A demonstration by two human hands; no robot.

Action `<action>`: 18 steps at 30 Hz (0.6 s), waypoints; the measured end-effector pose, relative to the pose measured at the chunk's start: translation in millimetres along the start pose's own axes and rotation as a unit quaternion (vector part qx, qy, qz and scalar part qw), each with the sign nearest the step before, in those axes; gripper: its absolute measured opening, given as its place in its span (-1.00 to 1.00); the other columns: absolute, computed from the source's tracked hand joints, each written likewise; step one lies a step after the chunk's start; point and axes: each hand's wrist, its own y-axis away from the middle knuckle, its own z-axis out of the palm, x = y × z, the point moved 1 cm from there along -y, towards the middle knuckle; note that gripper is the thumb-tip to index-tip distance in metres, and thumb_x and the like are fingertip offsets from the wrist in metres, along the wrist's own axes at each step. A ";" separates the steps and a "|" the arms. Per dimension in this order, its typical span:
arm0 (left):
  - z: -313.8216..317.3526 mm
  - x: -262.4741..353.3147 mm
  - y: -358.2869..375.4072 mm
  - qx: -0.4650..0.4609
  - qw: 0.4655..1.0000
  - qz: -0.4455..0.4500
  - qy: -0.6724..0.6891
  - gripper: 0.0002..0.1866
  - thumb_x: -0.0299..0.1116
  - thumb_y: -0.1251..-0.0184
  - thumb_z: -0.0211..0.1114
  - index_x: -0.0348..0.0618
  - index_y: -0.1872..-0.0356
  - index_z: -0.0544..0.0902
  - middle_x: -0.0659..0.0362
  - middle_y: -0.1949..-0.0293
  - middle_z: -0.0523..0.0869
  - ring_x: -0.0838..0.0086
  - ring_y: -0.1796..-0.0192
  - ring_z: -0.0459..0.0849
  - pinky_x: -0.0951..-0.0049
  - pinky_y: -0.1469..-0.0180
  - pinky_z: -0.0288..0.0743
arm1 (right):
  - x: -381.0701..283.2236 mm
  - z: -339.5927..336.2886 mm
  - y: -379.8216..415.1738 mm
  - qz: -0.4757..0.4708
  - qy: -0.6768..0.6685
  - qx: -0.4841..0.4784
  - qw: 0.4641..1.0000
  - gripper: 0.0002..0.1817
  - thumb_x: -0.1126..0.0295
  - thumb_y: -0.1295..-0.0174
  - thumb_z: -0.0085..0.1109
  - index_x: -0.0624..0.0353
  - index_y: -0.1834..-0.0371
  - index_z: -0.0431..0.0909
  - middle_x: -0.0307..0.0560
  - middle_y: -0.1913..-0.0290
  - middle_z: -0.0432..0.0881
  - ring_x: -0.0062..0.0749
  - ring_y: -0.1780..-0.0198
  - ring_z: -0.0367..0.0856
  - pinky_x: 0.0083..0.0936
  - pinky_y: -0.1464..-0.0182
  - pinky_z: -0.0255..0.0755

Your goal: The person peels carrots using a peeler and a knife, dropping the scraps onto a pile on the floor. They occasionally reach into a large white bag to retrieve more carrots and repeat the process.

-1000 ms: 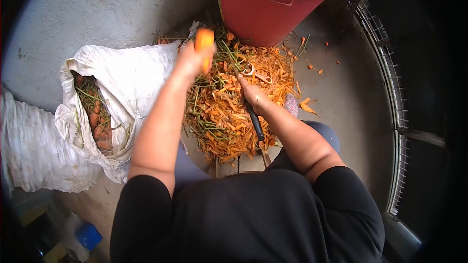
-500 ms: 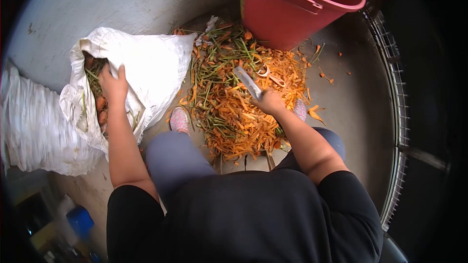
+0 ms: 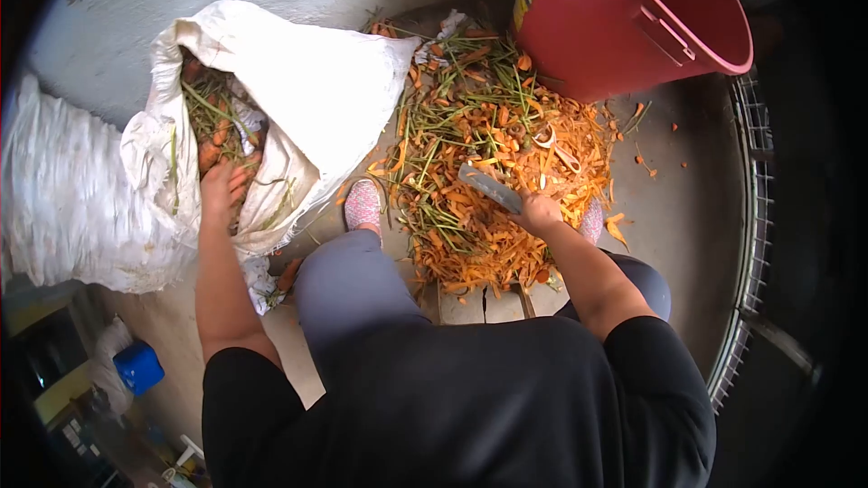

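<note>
My left hand (image 3: 222, 188) is inside the mouth of a white woven sack (image 3: 316, 81), its fingers stretched over carrots (image 3: 209, 155) with green stalks. Part of the fingers blends with the carrots. In my right hand (image 3: 540, 211) is a knife (image 3: 489, 188) with a broad flat blade, its tip pointing left. The blade is over a heap of orange peelings (image 3: 506, 239) mixed with green stalks (image 3: 436, 140) on the floor between my feet. A pale peeler (image 3: 562, 155) lies on the heap, beyond my right hand.
A tall red bin (image 3: 624, 36) stands behind the heap. Another white sack (image 3: 86, 199) leans at the left by the wall. Wire mesh (image 3: 755, 181) runs along the right side. A blue container (image 3: 138, 368) is at lower left.
My left hand has moved lower in the sack mouth, onto the carrots. My right hand has drawn the knife lower over the heap. The view has shifted.
</note>
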 end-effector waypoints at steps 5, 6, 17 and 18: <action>-68.4 -86.7 -50.4 0.128 0.754 0.062 -0.641 -0.34 0.05 -0.14 0.07 -0.28 -0.14 0.31 -0.16 -0.26 0.16 0.06 -0.33 0.06 0.25 -0.27 0.14 | 15.3 -10.0 -21.6 0.027 -0.041 0.154 0.987 -0.50 0.08 -0.06 0.14 0.18 0.04 0.36 0.09 0.08 0.41 -0.05 -0.05 0.38 -0.26 0.03 0.39; -58.7 -88.6 -44.4 0.145 0.735 0.064 -0.660 -0.34 0.04 -0.14 0.07 -0.30 -0.13 0.32 -0.16 -0.25 0.18 0.06 -0.32 0.10 0.26 -0.26 0.15 | 20.6 -15.8 -30.2 0.061 -0.060 0.188 0.978 -0.54 0.10 -0.08 0.11 0.19 0.06 0.37 0.09 0.05 0.37 -0.04 -0.07 0.35 -0.25 0.03 0.39; -96.5 -109.3 -91.1 0.074 0.670 -0.050 -0.737 -0.55 -0.34 -0.09 0.03 -0.36 -0.03 0.41 -0.09 -0.12 0.36 0.13 -0.07 0.48 0.29 -0.09 0.36 | 81.4 -27.1 -72.1 0.255 -0.073 0.080 0.961 -0.53 0.19 -0.09 0.11 0.05 -0.08 0.31 0.02 -0.12 0.36 -0.12 -0.24 0.20 -0.18 -0.19 0.12; -96.9 -107.6 -85.8 0.099 0.753 -0.025 -0.650 -0.54 -0.40 -0.08 0.03 -0.34 -0.06 0.36 -0.09 -0.11 0.36 0.14 -0.05 0.49 0.30 -0.08 0.37 | 78.7 -26.4 -69.7 0.250 -0.081 0.090 0.961 -0.54 0.18 -0.10 0.10 0.05 -0.07 0.31 0.02 -0.11 0.37 -0.11 -0.21 0.24 -0.20 -0.17 0.16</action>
